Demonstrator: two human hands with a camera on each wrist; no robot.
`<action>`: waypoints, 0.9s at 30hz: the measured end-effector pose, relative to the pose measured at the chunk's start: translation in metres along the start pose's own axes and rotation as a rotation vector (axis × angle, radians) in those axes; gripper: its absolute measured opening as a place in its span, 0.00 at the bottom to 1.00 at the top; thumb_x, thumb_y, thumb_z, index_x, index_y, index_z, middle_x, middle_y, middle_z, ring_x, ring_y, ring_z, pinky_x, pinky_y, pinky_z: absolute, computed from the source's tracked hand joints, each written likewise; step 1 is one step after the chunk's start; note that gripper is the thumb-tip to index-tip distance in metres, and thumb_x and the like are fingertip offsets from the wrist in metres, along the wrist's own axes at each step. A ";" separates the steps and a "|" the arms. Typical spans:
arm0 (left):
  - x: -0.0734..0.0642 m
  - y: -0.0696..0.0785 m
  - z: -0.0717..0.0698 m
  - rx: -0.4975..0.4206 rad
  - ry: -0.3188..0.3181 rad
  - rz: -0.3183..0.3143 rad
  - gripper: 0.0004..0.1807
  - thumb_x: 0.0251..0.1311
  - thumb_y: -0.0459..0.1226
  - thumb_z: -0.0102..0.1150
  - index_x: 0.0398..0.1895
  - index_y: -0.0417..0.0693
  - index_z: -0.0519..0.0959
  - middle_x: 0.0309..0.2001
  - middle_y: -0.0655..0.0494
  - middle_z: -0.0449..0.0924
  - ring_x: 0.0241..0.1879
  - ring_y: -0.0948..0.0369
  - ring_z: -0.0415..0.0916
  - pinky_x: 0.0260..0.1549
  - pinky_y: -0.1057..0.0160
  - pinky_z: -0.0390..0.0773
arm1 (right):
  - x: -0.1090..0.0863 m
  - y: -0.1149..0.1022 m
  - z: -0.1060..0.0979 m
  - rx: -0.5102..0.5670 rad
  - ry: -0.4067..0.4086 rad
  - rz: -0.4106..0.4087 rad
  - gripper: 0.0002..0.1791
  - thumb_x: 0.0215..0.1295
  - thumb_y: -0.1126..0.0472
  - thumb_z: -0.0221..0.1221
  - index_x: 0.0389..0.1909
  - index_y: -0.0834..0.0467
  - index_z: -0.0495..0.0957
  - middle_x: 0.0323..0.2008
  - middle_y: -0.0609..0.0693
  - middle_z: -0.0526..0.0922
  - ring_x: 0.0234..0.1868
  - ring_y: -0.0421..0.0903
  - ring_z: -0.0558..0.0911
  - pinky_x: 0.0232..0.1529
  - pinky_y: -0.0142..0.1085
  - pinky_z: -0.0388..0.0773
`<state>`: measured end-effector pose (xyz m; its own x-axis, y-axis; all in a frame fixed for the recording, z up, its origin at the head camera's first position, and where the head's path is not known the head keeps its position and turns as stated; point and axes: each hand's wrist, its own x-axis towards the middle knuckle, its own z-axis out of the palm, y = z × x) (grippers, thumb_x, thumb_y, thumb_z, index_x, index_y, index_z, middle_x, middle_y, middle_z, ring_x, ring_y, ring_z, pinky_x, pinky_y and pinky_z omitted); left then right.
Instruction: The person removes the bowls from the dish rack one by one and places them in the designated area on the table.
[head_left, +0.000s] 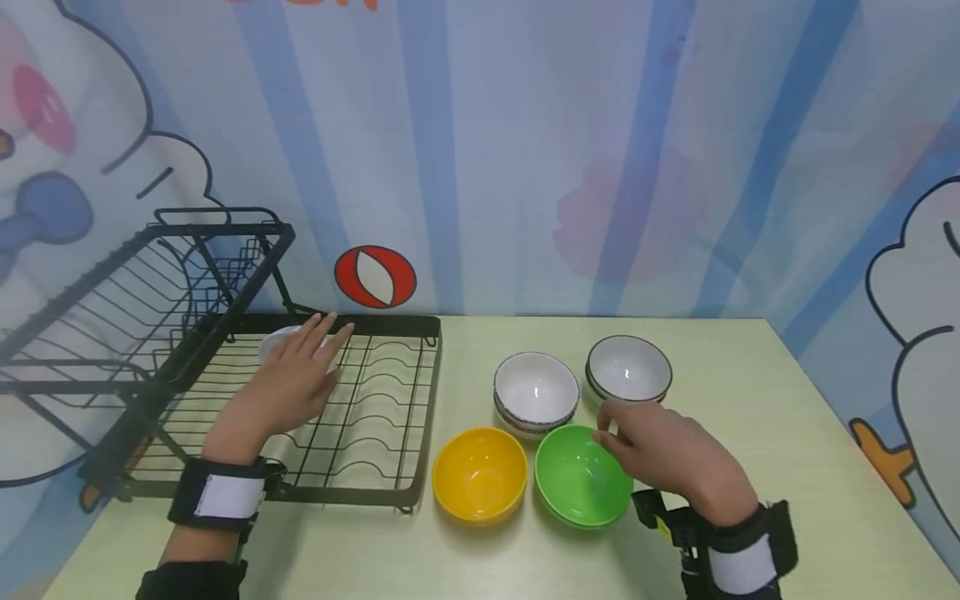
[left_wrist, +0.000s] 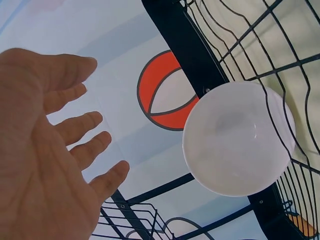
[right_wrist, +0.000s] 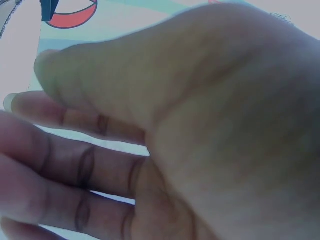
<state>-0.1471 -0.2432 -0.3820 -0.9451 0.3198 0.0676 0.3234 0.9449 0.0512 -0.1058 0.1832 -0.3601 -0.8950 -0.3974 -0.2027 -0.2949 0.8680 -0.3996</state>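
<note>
My left hand (head_left: 300,379) is over the dish rack, fingers spread and holding nothing. A white bowl (left_wrist: 237,140) stands in the rack, apart from the fingers in the left wrist view; in the head view the hand hides most of it. On the right, my right hand (head_left: 663,446) hovers by the right rim of a green bowl (head_left: 581,475), its fingers loosely bent with nothing between them. Behind that hand is a stack of white bowls (head_left: 628,367). The right wrist view is filled mostly by the palm and fingers (right_wrist: 90,165).
The black wire dish rack (head_left: 437,400) stands on the left, with a raised upper tier (head_left: 150,283). A yellow bowl (head_left: 480,475) sits left of the green one, and a second white stack (head_left: 536,390) behind them. A patterned curtain (head_left: 510,167) backs the pale table (head_left: 750,400).
</note>
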 end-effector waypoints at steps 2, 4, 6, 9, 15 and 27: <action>0.002 -0.001 -0.001 -0.005 -0.026 -0.018 0.33 0.72 0.37 0.47 0.77 0.39 0.52 0.78 0.33 0.45 0.77 0.36 0.42 0.73 0.32 0.49 | 0.000 0.000 -0.001 0.008 -0.001 0.003 0.09 0.72 0.56 0.56 0.47 0.56 0.78 0.24 0.45 0.76 0.24 0.41 0.73 0.24 0.35 0.68; 0.002 -0.003 -0.002 -0.014 -0.054 -0.035 0.34 0.73 0.37 0.46 0.78 0.39 0.51 0.78 0.33 0.43 0.78 0.36 0.40 0.73 0.32 0.47 | 0.000 0.000 -0.001 0.010 -0.004 0.009 0.10 0.72 0.56 0.55 0.47 0.56 0.77 0.25 0.45 0.77 0.25 0.42 0.73 0.25 0.36 0.69; 0.003 -0.003 -0.003 -0.021 -0.074 -0.047 0.34 0.73 0.38 0.46 0.78 0.39 0.50 0.79 0.33 0.42 0.78 0.36 0.39 0.74 0.32 0.46 | 0.000 0.000 -0.002 0.008 -0.003 0.013 0.11 0.72 0.56 0.55 0.48 0.56 0.77 0.25 0.45 0.78 0.25 0.42 0.73 0.24 0.36 0.69; 0.003 -0.004 -0.003 -0.025 -0.090 -0.057 0.34 0.73 0.38 0.46 0.78 0.39 0.50 0.79 0.33 0.42 0.78 0.35 0.39 0.74 0.32 0.45 | -0.001 0.000 -0.002 0.006 -0.004 0.021 0.12 0.72 0.55 0.55 0.49 0.56 0.77 0.26 0.45 0.78 0.25 0.42 0.73 0.24 0.36 0.69; 0.006 -0.009 -0.002 -0.018 -0.110 -0.070 0.34 0.73 0.38 0.46 0.78 0.39 0.50 0.78 0.32 0.42 0.77 0.34 0.39 0.73 0.31 0.45 | -0.002 -0.001 -0.002 0.008 -0.001 0.024 0.11 0.72 0.55 0.55 0.49 0.56 0.77 0.26 0.45 0.78 0.25 0.42 0.74 0.25 0.36 0.70; 0.013 -0.024 0.003 -0.030 -0.160 -0.112 0.35 0.73 0.38 0.47 0.78 0.39 0.49 0.78 0.31 0.41 0.77 0.34 0.37 0.73 0.31 0.43 | -0.003 0.000 -0.002 0.005 0.002 0.025 0.12 0.72 0.54 0.56 0.49 0.56 0.77 0.26 0.45 0.78 0.25 0.42 0.73 0.25 0.36 0.70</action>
<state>-0.1673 -0.2610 -0.3855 -0.9699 0.2225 -0.0992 0.2152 0.9734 0.0792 -0.1042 0.1851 -0.3582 -0.9028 -0.3749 -0.2106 -0.2708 0.8762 -0.3986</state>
